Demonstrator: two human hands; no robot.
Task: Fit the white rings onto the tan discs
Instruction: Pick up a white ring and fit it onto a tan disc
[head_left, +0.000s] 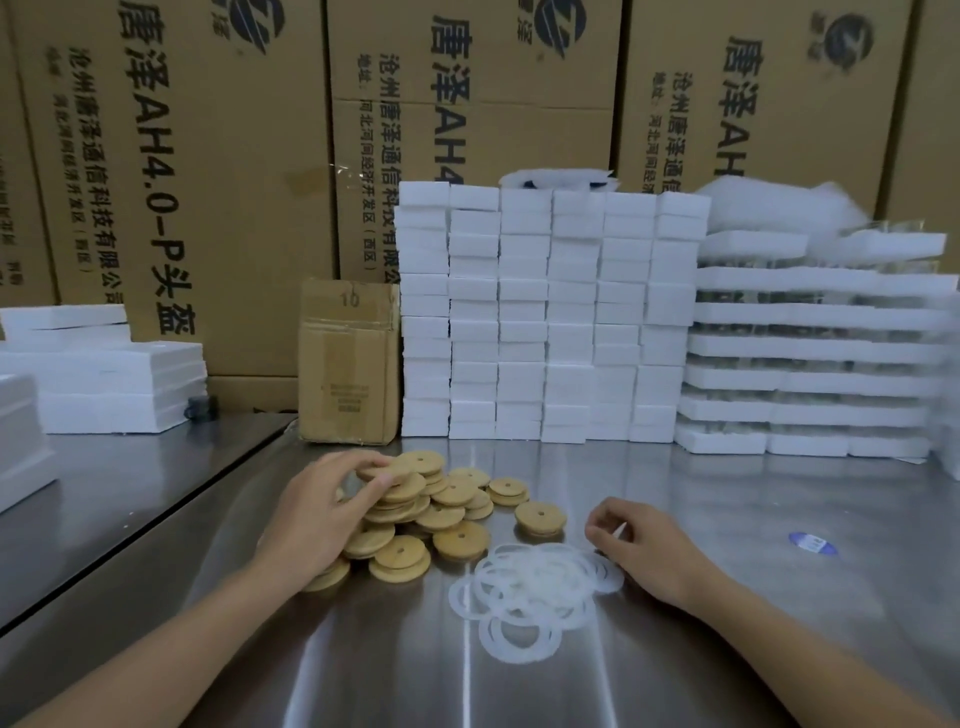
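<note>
**Grip sure on one heap, unclear at the other**

Two bare forearms reach in from the lower corners over the brushed steel table (727, 649). Nearest lies a loose heap of thin, translucent white rings (530, 587), overlapping flat; roughly a dozen show, too tangled for an exact count. The right hand (639, 545) rests palm down at the heap's right edge, fingers curled under. A sliver of white shows among them, but whether a ring is pinched cannot be told.

Just left of and beyond the rings sits a pile of round tan discs (415, 514), wooden-looking, each with a small centre hole, about twenty in sight. The left hand (322, 514) is draped over the pile's left side, thumb and fingers closed round one top disc (374, 473). One lone disc (540, 517) stands apart, between pile and right hand.

Farther right lies one blue-and-white oval sticker (812, 544). Beyond stand one small cardboard box (348, 364) marked 10, six columns of white foam blocks (550, 322), stacked foam trays (815, 353) on the right, foam slabs (104, 384) on the left, and large printed cartons (208, 156) behind.
</note>
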